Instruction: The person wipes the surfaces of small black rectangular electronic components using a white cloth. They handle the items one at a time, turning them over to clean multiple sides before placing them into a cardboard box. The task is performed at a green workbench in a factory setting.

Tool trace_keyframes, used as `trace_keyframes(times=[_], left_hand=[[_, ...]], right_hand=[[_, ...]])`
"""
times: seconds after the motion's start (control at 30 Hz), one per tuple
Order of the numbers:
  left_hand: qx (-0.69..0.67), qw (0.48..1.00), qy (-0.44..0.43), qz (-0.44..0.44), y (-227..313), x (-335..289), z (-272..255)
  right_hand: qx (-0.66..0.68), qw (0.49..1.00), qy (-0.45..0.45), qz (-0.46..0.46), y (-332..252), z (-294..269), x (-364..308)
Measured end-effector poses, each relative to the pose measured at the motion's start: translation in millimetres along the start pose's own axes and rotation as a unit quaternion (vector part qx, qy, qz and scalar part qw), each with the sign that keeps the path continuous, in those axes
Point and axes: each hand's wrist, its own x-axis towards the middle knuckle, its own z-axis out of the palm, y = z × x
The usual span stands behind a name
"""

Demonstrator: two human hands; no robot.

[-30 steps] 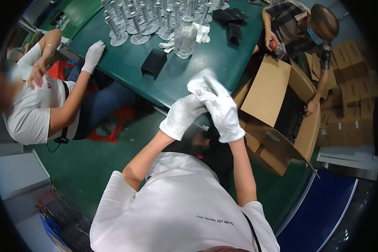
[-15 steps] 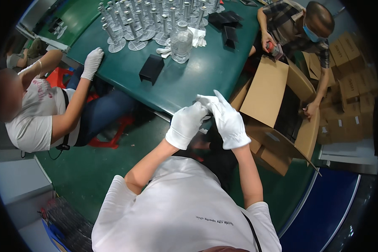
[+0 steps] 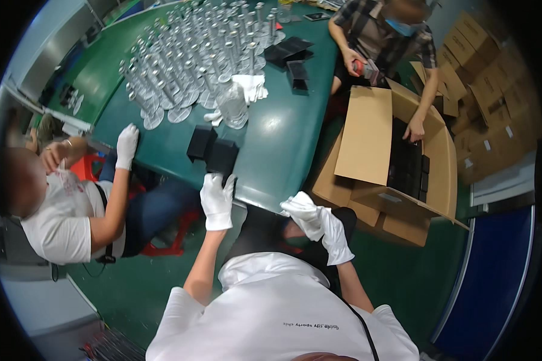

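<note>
A green table (image 3: 283,138) carries rows of clear glass pieces (image 3: 193,66), and an open carton (image 3: 373,150) stands just beside its right edge. At the near edge lies a black box (image 3: 221,157), with the left hand (image 3: 217,201), white-gloved, fingers spread, touching its near side. The right hand (image 3: 316,224), also gloved, is off the table with fingers curled; whether it holds anything I cannot tell.

A dark green table (image 3: 283,144) fills the upper middle of the frame. Many clear glass stands (image 3: 193,66) crowd its upper left part. Just right of them lies a white cloth (image 3: 249,87). Toward the top right sit flat black boxes (image 3: 289,51). Near the lower edge, at the centre, stand two more small black boxes (image 3: 214,153), touching each other.
</note>
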Motion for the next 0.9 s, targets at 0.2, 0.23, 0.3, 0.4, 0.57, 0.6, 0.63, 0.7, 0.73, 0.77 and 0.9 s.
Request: trace_keyframes(times=[0.2, 0.23, 0.3, 0.4, 0.57, 0.6, 0.63, 0.7, 0.73, 0.77, 0.9], left_hand=[[-0.152, 0.983, 0.099, -0.041, 7, -9, -1], [-0.155, 0.983, 0.095, -0.019, 11, -9, 2], [-0.175, 0.98, 0.08, -0.043, 32, 0, 9], [-0.181, 0.977, 0.068, -0.092, 34, 13, 32], [-0.226, 0.972, 0.054, -0.042, 42, 28, 36], [-0.246, 0.969, 0.023, -0.017, 53, 30, 31], [-0.271, 0.962, -0.024, 0.02, 83, 32, 29], [-0.333, 0.932, -0.141, 0.016, 119, 40, 34], [-0.396, 0.895, -0.204, -0.01, 126, 49, 47], [-0.455, 0.85, -0.263, -0.039, 129, 64, 70], [-0.504, 0.776, -0.375, -0.046, 110, 144, 195]], right_hand=[[0.088, 0.988, 0.013, 0.123, 23, 26, -18], [0.18, 0.97, 0.025, 0.158, 34, 30, -22], [0.419, 0.849, 0.046, 0.32, -4, 20, -11], [0.322, 0.889, -0.051, 0.322, 0, 9, -6], [0.02, 0.997, -0.071, -0.014, 29, 4, -2], [0.077, 0.995, -0.067, 0.01, 30, 7, -2], [0.137, 0.989, -0.044, 0.04, 29, -1, -11], [0.297, 0.95, -0.026, 0.096, 35, 4, -18], [0.394, 0.91, -0.018, 0.129, 49, 11, -22], [0.485, 0.861, -0.014, 0.156, 68, 18, -24], [0.738, 0.652, -0.023, 0.171, 95, 24, -16]])
